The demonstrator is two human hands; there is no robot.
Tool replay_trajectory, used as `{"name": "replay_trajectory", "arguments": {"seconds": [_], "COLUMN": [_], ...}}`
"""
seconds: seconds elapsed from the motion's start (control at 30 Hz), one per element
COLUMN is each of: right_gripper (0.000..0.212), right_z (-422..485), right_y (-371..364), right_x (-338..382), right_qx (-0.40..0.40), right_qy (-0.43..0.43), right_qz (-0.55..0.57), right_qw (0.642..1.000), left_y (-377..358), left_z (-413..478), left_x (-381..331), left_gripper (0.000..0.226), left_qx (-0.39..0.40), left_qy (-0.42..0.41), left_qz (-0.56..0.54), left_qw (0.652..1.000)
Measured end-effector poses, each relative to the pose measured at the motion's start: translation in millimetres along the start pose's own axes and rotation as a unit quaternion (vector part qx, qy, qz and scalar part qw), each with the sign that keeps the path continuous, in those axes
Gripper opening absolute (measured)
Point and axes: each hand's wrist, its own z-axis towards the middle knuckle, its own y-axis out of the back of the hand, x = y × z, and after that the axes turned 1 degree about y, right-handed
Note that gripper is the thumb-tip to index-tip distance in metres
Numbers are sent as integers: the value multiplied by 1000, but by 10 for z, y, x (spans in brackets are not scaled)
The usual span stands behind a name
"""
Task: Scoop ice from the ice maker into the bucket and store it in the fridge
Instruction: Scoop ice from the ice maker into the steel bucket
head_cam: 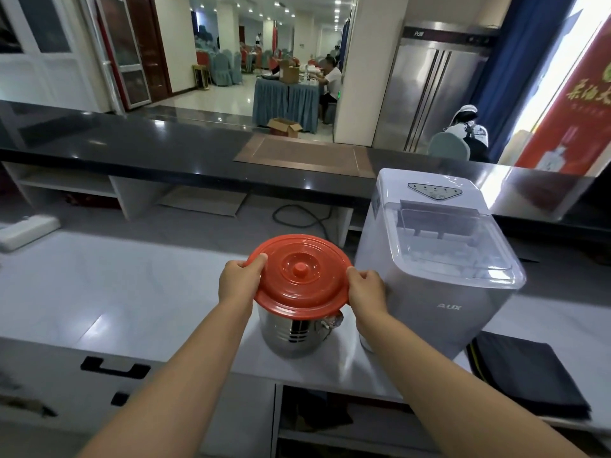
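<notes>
Between left hand [239,277] and right hand [367,290], red lid [299,276] on bucket [291,332]

Head camera, looking down, close over counter [99,292].

The round red plastic lid [299,276] hides the inside of the shiny steel bucket [291,335]; what lies under the clear cover [469,236] of the white ice maker [429,299] is blurred.

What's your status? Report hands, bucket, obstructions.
Both gripping red lid by the rim: left hand, right hand. Lid sits on steel bucket. Beside it, ice maker, clear cover closed.
</notes>
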Motion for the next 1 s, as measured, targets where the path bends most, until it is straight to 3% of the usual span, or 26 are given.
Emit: {"name": "replay_trajectory", "arguments": {"seconds": [0.2,0.5,0.87,1.0], "right_gripper": [7,18,33,33], "right_z": [-104,-130,153,237], "right_y": [52,-40,-621,-920], "right_x": [89,526,809,929], "right_qx": [-19,-43,89,118], "right_qy": [59,155,231,191], "right_qz": [-72,-73,-19,49], "right_qw": [995,984,969,973], "left_y": [108,309,623,757], "left_z": [-67,-53,136,311], "left_x": [-23,-396,-653,-703], "left_gripper": [7,13,16,11], "left_qx": [-38,-80,-195,-209], "left_qy": [-24,-66,-125,-121], "left_qz": [12,-29,-91,-106], "left_qw": [999,994,969,965]}}
